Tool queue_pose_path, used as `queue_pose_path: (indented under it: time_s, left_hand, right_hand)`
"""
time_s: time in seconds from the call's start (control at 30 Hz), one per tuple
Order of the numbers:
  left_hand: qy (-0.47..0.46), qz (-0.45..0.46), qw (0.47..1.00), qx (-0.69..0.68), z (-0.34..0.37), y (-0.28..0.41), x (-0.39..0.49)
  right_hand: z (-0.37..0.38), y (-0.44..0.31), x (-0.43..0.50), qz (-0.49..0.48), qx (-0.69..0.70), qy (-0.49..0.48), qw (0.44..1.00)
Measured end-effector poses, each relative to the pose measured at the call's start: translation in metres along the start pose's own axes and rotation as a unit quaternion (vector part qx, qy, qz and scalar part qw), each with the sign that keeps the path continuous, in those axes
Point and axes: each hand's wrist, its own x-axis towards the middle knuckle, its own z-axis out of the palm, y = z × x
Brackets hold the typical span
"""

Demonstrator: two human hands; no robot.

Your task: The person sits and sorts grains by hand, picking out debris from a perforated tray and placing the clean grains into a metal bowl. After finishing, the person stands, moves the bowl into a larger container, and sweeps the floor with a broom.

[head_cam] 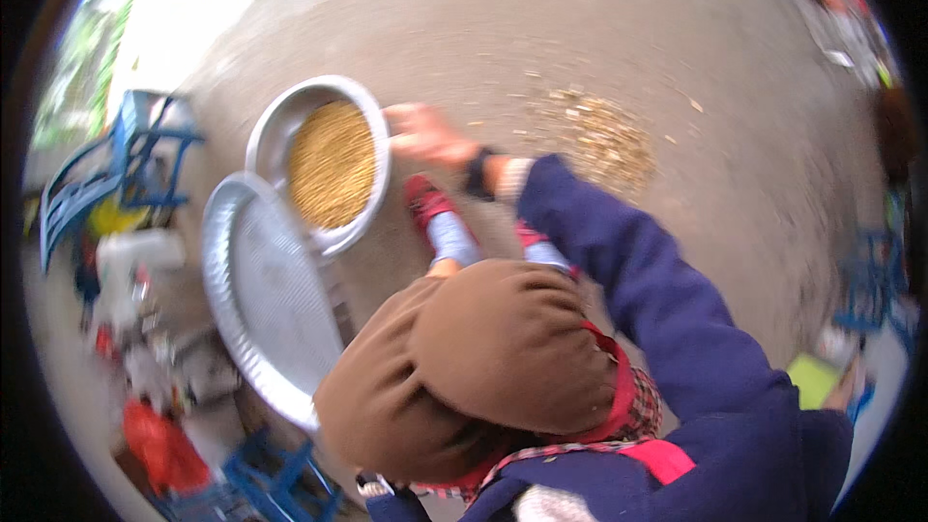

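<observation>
My right hand [428, 136], blurred and with a black band at the wrist, is at the right rim of a round metal basin [270, 132]. Its fingertips meet the rim and look closed on it. Inside the basin lies a heap of golden-yellow grain [335, 167]. A wide silver tray [272, 286] with a fluted rim stands tilted beside the basin, overlapping its lower left edge. The tray's near side passes behind my brown-clad knee [500, 348]. Of my left arm only a cuff [373, 484] shows at the bottom; the left hand is out of sight.
Pale, loose chips or husks [605, 134] are scattered on the concrete floor [507, 22] right of my feet. Blue plastic chairs [148, 152] stand at the left. A white container [141, 254] and a red bag [163, 449] lie along the left side.
</observation>
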Motion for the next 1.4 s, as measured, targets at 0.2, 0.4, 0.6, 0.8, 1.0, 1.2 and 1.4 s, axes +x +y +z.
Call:
queue_pose_path:
  time_s: [0.2,0.4,0.6,0.8,1.0,1.2,1.4]
  left_hand:
    - [-0.007,0.233,0.972,-0.012,-0.038,0.007,-0.039]
    - [0.012,0.233,0.972,-0.042,-0.09,0.023,-0.1]
    - [-0.061,0.249,0.964,-0.07,-0.122,0.085,-0.126]
    - [-0.068,0.302,0.947,-0.088,-0.177,0.093,-0.131]
    - [0.02,0.274,0.953,-0.129,-0.242,0.071,-0.074]
    - [0.102,0.225,0.943,-0.224,-0.287,0.05,0.017]
    - [0.07,0.15,0.927,-0.338,-0.319,0.018,0.091]
  right_hand:
    - [-0.078,-0.041,-0.067,0.258,-0.076,-0.098,0.958]
    - [-0.071,-0.132,-0.098,0.37,-0.066,-0.109,0.92]
    - [-0.071,-0.202,-0.065,0.34,-0.083,-0.07,0.934]
    - [-0.054,-0.181,-0.049,0.409,-0.091,-0.065,0.906]
    - [-0.01,-0.115,-0.049,0.521,-0.055,-0.08,0.848]
    - [0.037,-0.055,-0.039,0.562,-0.009,-0.026,0.827]
    - [0.05,0.023,-0.018,0.554,0.042,0.033,0.831]
